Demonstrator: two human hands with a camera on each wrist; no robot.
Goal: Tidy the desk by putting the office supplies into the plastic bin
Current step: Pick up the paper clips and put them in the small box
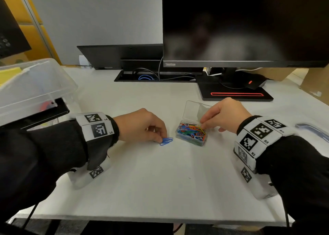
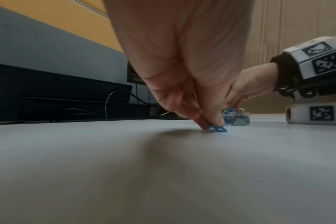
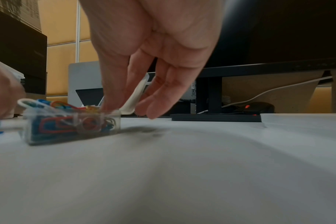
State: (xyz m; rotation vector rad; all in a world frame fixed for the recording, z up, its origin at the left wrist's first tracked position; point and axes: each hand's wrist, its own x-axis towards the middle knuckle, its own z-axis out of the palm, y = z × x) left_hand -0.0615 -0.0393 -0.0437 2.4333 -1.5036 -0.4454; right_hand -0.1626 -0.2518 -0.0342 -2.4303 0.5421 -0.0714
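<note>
Left hand (image 1: 142, 126): we pinch the blue paper clip (image 1: 166, 141) lying on the desk (image 1: 160, 181).
Right hand (image 1: 225, 116): our fingertips rest in the open clip box (image 1: 191, 134), clamping nothing visible.
Plastic bin (image 1: 35, 85): far left, well apart.

White tabletop (image 1: 160, 181), matte. Far right: dark monitor (image 1: 245, 24), screen off, on a black stand base (image 1: 235, 94) with a red-lit strip. Black mouse (image 1: 254, 83) with a red glow sits on the base's far right corner. Behind centre: open cable tray (image 1: 153, 77) set in the tabletop, black and blue cables inside. Grey partition panel (image 1: 96, 20) at back; yellow wall (image 1: 35, 31) to its left. Cardboard (image 1: 311, 81) at far right edge.
</note>
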